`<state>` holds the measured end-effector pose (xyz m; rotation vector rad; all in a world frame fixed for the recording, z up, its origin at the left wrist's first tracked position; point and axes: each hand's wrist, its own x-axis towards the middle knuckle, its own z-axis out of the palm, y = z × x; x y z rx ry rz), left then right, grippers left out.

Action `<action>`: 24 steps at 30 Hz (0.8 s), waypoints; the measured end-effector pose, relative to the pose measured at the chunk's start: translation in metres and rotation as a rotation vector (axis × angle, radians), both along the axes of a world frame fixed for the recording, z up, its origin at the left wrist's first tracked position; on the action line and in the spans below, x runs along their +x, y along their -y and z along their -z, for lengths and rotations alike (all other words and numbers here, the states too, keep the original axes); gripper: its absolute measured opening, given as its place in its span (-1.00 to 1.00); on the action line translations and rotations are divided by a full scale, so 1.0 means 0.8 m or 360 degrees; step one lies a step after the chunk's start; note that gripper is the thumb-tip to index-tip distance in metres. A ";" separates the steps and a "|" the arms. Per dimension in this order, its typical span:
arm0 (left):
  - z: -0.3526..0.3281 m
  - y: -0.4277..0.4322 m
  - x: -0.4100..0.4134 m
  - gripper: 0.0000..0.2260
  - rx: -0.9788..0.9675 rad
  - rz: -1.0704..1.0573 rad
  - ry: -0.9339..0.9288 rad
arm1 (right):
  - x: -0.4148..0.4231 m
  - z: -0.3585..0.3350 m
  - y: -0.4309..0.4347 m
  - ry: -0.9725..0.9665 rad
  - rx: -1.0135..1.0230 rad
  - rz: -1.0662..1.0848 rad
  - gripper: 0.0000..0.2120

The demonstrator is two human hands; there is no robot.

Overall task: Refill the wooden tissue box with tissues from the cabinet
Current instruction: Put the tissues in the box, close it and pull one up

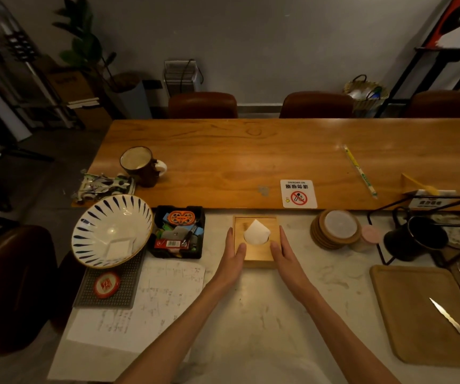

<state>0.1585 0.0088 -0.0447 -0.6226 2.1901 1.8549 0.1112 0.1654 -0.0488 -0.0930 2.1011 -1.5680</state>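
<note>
The square wooden tissue box (259,256) rests on the pale counter, close to the wooden table's near edge. A white tissue (256,232) pokes up through the round hole in its lid. My left hand (233,256) lies flat against the box's left side, thumb on the lid. On the right side my right hand (282,254) presses in the same way. Both hands clasp the box between them. No cabinet is in view.
A black tray of small items (179,234) and a striped bowl (112,231) sit left of the box, over papers (151,303). Stacked coasters (335,230), a black pitcher (414,239) and a cutting board (422,314) with a knife (456,325) lie right. A mug (140,164) stands on the table.
</note>
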 end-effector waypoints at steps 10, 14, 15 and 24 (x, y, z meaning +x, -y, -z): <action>0.016 0.004 0.026 -0.38 -0.1405 0.0552 -0.0318 | 0.033 0.016 -0.016 -0.1036 0.1010 -0.0327 -0.41; 0.001 0.004 -0.003 -0.41 -0.1462 0.0540 -0.0269 | 0.001 0.014 -0.004 -0.1024 0.1043 -0.0309 -0.43; -0.003 0.006 -0.010 -0.41 -0.1469 0.0557 -0.0259 | -0.008 0.013 -0.001 -0.1024 0.1058 -0.0322 -0.45; -0.003 0.004 -0.028 -0.42 -0.1592 0.0635 -0.0027 | -0.020 0.020 0.002 -0.1069 0.1071 -0.0317 -0.48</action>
